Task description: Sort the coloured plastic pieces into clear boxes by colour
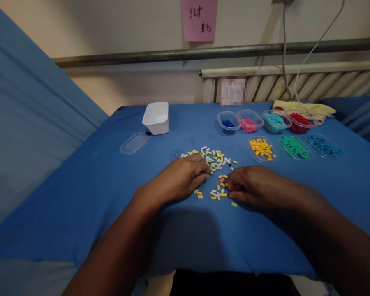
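A loose pile of small yellow, white and orange beads (215, 161) lies on the blue table cover (89, 193). My left hand (180, 177) rests palm down at the pile's left edge, fingers curled together against the beads. Just right of the beads, my right hand (254, 187) has its fingertips pinched at the pile; what they hold is too small to see. The two hands are a short gap apart, with several scattered beads between them.
A white tub (156, 118) and a clear lid (135, 143) sit at the back left. Clear containers hold sorted beads: blue (228, 123), pink (250, 123), teal (275, 121), red (299, 122), yellow (262, 149), green (294, 147), blue (323, 146). A radiator stands behind.
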The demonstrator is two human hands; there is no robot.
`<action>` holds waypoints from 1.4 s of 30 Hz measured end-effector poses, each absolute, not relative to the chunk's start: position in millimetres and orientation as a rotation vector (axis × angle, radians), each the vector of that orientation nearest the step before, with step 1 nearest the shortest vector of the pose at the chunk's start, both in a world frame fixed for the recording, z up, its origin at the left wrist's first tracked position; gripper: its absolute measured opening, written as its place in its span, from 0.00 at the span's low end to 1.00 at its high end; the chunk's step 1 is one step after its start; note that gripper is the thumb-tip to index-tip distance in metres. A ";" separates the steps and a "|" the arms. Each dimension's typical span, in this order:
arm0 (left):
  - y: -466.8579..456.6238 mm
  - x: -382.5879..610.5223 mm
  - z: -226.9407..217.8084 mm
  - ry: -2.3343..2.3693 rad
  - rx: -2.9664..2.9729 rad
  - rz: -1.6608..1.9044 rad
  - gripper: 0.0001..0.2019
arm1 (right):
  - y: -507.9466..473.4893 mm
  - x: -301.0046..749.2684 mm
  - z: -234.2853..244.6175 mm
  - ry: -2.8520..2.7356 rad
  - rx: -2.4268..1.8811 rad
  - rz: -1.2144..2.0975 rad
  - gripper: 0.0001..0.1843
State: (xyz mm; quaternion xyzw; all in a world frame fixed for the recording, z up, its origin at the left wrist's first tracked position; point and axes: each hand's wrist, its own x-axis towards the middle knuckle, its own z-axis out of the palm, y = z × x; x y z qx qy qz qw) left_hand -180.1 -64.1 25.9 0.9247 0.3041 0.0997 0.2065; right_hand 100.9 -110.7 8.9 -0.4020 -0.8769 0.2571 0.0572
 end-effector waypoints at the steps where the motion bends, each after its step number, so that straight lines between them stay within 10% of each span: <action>1: -62.9 -182.1 27.6 0.857 2.568 0.279 0.08 | -111.2 100.7 9.8 -2.651 -1.237 0.782 0.07; 35: -91.0 -187.1 50.3 0.891 2.569 -0.079 0.11 | -126.0 85.3 12.0 -2.569 -0.969 0.795 0.10; 42: -95.6 -180.2 38.2 1.011 2.647 -0.101 0.09 | -140.4 47.8 -9.6 -2.799 -0.962 0.298 0.09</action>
